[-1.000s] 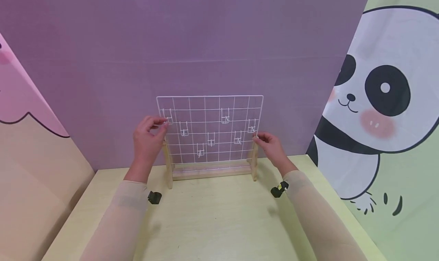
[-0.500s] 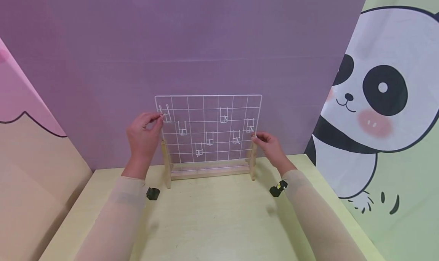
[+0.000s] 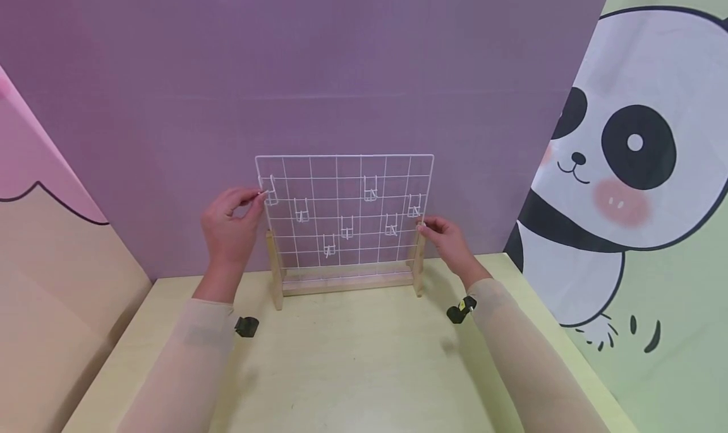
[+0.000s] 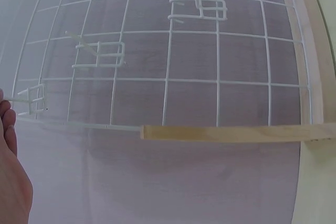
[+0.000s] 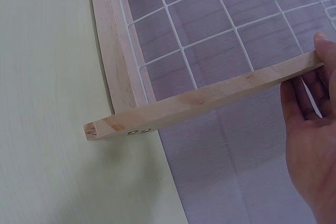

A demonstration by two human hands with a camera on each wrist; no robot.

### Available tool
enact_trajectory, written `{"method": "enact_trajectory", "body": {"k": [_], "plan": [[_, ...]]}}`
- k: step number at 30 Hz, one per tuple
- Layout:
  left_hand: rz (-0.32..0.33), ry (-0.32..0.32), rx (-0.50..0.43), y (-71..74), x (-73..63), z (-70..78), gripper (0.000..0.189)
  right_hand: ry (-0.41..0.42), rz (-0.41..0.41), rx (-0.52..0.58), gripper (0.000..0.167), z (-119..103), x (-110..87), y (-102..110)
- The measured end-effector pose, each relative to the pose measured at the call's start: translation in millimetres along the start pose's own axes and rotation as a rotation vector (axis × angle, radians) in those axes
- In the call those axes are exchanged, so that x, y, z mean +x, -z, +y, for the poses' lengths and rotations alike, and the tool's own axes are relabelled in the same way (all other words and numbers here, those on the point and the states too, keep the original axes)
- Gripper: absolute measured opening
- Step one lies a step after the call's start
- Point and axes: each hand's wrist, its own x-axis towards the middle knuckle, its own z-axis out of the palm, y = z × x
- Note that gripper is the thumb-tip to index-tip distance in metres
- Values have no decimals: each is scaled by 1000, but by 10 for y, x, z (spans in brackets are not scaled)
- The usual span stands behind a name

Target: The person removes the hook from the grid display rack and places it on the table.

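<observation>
My left hand (image 3: 230, 231) pinches the prong of a white wire hook (image 3: 272, 195) at the upper left side of a white wire grid panel (image 3: 344, 155). In the left wrist view that hook (image 4: 37, 99) lies against the grid's edge, the fingertips on its prong. My right hand (image 3: 451, 242) holds the top of the stand's right wooden post (image 3: 420, 262), next to the grid's right edge. The right wrist view shows the thumb on one side of that post (image 5: 210, 98) and fingers on the other. Several more hooks (image 3: 371, 193) hang across the grid.
The grid stands upright in a wooden stand, whose crossbar (image 3: 347, 286) lies low near the back of a pale tabletop (image 3: 352, 363). A purple backdrop (image 3: 352, 54) rises behind it. A panda picture (image 3: 637, 167) covers the right wall.
My left hand has moved to the left with the hook, which now sits nearer the grid's left edge. The right hand keeps its hold on the post.
</observation>
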Motion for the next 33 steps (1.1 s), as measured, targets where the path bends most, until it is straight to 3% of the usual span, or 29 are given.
{"method": "enact_trajectory", "body": {"k": [7, 16, 33], "plan": [[-8, 2, 28, 107, -70, -27, 7, -3, 0, 6, 38, 29, 19, 5], [-73, -18, 54, 224, -219, -52, 7, 4, 8, 4, 39, 40, 30, 4], [-178, -32, 147, 269, -445, -158, 12, 3, 5, 30, 38, 34, 28, -1]]}}
